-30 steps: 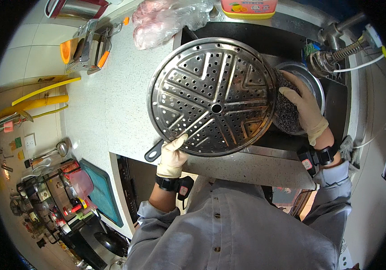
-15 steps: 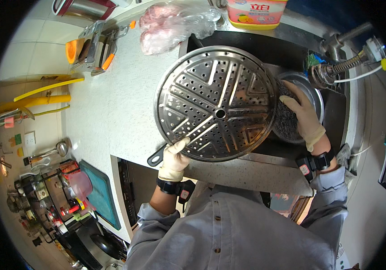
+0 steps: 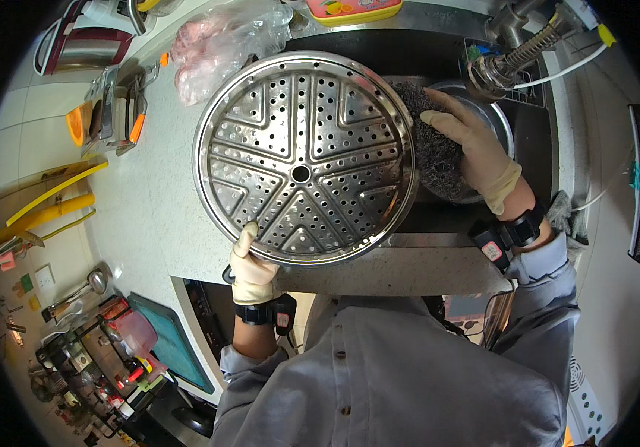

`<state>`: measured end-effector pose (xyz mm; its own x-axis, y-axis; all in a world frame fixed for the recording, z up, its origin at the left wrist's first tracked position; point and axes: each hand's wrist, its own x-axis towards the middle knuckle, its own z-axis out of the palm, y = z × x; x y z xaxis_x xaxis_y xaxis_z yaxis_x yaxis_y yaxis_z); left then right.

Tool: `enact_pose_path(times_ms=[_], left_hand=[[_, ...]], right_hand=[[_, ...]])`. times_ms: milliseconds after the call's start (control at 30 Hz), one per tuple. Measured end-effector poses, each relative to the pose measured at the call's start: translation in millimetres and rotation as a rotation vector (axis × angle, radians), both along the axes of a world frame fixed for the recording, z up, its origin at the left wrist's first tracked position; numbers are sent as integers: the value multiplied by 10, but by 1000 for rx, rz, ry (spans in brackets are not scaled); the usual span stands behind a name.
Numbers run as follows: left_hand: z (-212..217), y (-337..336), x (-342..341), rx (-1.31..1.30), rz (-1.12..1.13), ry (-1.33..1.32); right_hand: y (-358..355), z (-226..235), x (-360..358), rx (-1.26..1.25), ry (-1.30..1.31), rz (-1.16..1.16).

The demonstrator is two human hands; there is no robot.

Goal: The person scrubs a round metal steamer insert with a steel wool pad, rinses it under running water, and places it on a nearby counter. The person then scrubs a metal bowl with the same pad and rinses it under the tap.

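A round stainless-steel steamer tray [image 3: 301, 216], pierced with many small holes and stamped with ridges, is tilted up before me, partly over the counter and sink. My left hand [image 3: 251, 270], in a pale glove, grips its lower-left rim with the thumb on the face. A bit of a dark handle [image 3: 227, 275] shows beside that hand. At the tray's right rim, my gloved right hand [image 3: 481, 149] is closed on a dark, wiry steel wool scrubber [image 3: 437, 153]. The scrubber appears to touch the rim. Its fingers' far side is hidden.
Behind the right hand, a metal bowl [image 3: 506, 127] sits in the dark sink [image 3: 536, 149]. A coiled-spring faucet [image 3: 506, 63] reaches over it. Bagged raw meat [image 3: 219, 52], a knife rack [image 3: 115, 112] and a yellow-pink tub [image 3: 353, 11] stand on the speckled counter [image 3: 144, 201].
The steamer tray has turned, so its ridges point differently and its handle is mostly hidden. Both hands keep their holds. The whole view has shifted, moving most things left in the picture.
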<state>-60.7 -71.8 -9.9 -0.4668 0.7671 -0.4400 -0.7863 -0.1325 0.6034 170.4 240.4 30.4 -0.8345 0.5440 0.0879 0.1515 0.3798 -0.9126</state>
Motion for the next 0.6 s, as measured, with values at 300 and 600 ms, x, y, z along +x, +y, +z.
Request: enact_pose_path(times_ms=[300, 600], left_hand=[[40, 115, 17, 43, 43, 13], [163, 272, 52, 91, 93, 60]], right_hand=[[12, -144, 13, -157, 125, -45], [3, -243, -107, -490, 97, -227]])
